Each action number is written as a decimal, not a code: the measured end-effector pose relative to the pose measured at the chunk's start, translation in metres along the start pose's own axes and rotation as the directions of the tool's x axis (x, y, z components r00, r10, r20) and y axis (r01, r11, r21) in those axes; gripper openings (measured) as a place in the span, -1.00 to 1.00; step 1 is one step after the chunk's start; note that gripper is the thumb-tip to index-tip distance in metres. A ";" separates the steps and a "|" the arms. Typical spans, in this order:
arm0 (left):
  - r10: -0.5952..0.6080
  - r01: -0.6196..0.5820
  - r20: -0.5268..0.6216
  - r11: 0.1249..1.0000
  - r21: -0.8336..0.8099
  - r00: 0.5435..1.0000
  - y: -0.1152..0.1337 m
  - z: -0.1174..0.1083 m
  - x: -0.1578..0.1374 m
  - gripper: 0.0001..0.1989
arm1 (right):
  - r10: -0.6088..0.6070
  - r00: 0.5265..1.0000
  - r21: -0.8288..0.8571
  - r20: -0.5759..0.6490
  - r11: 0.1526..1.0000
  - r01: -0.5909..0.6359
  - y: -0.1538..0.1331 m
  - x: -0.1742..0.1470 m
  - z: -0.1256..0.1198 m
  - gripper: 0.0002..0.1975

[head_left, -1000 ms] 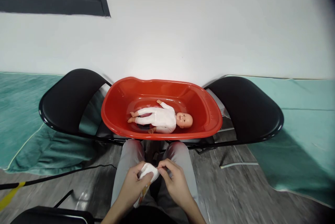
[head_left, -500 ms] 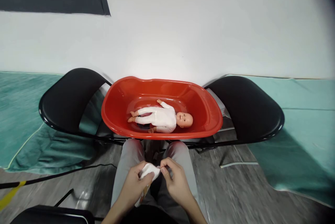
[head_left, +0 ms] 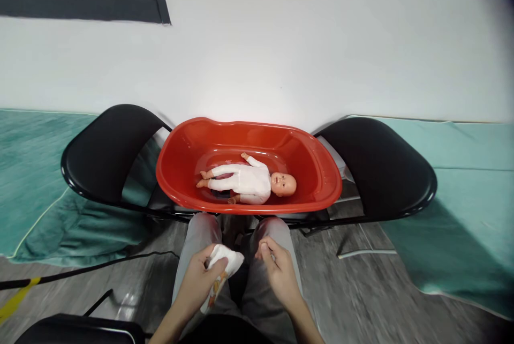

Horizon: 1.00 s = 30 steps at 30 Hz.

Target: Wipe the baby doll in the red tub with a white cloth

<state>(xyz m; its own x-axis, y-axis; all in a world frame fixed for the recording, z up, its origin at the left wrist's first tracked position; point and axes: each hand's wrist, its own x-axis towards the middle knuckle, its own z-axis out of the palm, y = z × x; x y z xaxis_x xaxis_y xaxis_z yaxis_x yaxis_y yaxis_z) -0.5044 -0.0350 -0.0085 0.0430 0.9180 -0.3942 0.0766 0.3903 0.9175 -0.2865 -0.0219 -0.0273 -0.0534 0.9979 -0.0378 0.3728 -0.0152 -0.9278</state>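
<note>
Bunched in my left hand [head_left: 201, 274] is a white cloth [head_left: 225, 259] with an orange-and-yellow print on its lower end, held between thumb and curled fingers above my left thigh. My right hand [head_left: 278, 268] is over my right thigh, apart from the cloth, its thumb and fingertips pinched together; whether anything tiny is between them is hidden. Beyond both hands, a baby doll [head_left: 252, 180] in a white one-piece suit lies on its back in a red baby bathtub [head_left: 193, 143], head to the right, feet bare.
Black folding chairs flank the tub, one on the left [head_left: 108, 151] and one on the right [head_left: 385, 167]. Green cloths [head_left: 469, 210] drape at both sides. A white wall stands behind. At lower left are a dark cable [head_left: 104, 264] and another black chair [head_left: 80, 330].
My right hand has come off the cloth's tip and moved a little right. My left hand, with the cloth, has shifted slightly left. The doll and tub are unmoved.
</note>
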 end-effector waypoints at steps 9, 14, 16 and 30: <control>-0.034 0.030 -0.060 0.998 -0.060 0.998 -0.020 -0.027 0.011 -0.61 | 0.009 0.999 -0.003 -0.043 1.000 -0.009 0.001 0.020 0.005 -0.51; -0.053 0.045 -0.069 0.992 -0.116 0.996 -0.023 -0.030 0.010 -0.61 | -0.121 0.987 0.043 -0.104 0.991 0.126 -0.003 0.027 -0.001 -0.73; -0.047 0.040 -0.065 0.993 -0.110 0.997 -0.021 -0.028 0.009 -0.61 | -0.102 0.990 0.036 -0.097 0.994 0.106 -0.001 0.024 -0.003 -0.61; -0.120 0.169 0.166 0.932 -0.321 0.979 0.005 0.030 0.003 -0.43 | 0.113 0.965 0.659 0.236 0.711 -0.244 0.030 -0.017 0.025 -0.35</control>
<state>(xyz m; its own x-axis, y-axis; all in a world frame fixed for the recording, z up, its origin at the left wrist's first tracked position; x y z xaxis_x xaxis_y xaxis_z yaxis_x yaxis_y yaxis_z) -0.4744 -0.0323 -0.0069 0.1979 0.8402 -0.5048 -0.2408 0.5409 0.8059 -0.2975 -0.0414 -0.0643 -0.2282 0.9464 -0.2286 -0.3324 -0.2965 -0.8953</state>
